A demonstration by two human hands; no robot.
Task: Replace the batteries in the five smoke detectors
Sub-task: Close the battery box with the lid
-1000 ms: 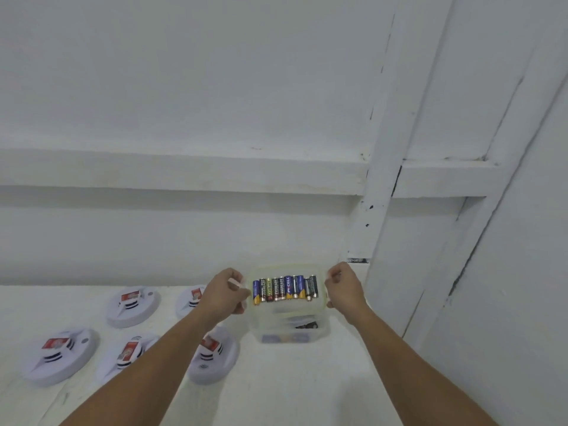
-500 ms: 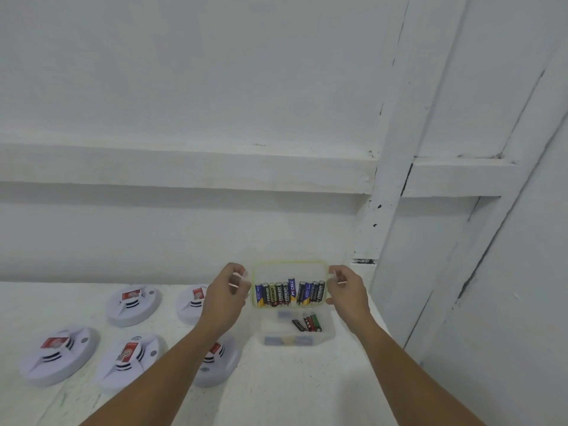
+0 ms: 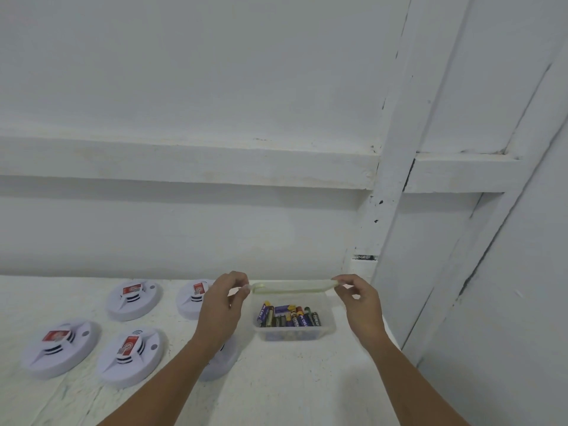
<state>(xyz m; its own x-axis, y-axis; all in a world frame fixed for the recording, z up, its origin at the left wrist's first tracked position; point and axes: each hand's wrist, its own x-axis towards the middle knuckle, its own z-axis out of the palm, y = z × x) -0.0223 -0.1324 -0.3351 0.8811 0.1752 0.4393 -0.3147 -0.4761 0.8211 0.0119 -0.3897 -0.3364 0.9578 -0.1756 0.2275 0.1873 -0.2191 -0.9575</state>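
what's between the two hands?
Head view: a translucent yellowish plastic lid, its ends pinched by left hand and right hand, over the clear battery tub.

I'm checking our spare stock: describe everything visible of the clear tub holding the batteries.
The tub is a small rectangular box of clear plastic with rounded corners, standing open on the white table. Mixed-colour batteries lie heaped inside. Its pale yellowish lid is held over the far rim, pinched at its ends by the left hand and right hand; whether lid and rim touch is unclear.
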